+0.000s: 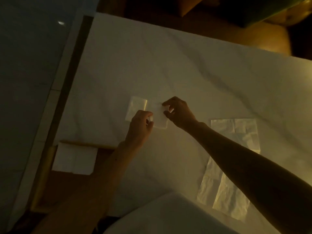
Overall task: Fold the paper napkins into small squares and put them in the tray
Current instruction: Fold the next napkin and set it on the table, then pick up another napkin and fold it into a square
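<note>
A wrinkled white cloth is covering the work surface, soft creases running across it in the dim yellowish light. Near its middle a small, thin paper napkin is lying, or being held just above the cloth (I cannot tell which), already folded down to a roughly rectangular piece with rounded lower corners and a matte, slightly crinkled face. The left hand is pinching its left edge, fingers curled in toward the thumb, while the right hand is gripping its upper right corner between curled fingers and thumb, a flap of paper lifting there; the two hands are sitting close together with only the napkin between them. Just beside the napkin on the left a pale rectangle is resting flat, a shinier strip along its right edge; whether it is paper or a packet is unclear. At the lower left a shallow wooden tray with a raised rim is holding a neat stack of folded squares, white and crisp-edged, in its far corner. To the right, partly under the right forearm, unfolded napkins are lying spread out, crossed by fold lines and faintly translucent.
</note>
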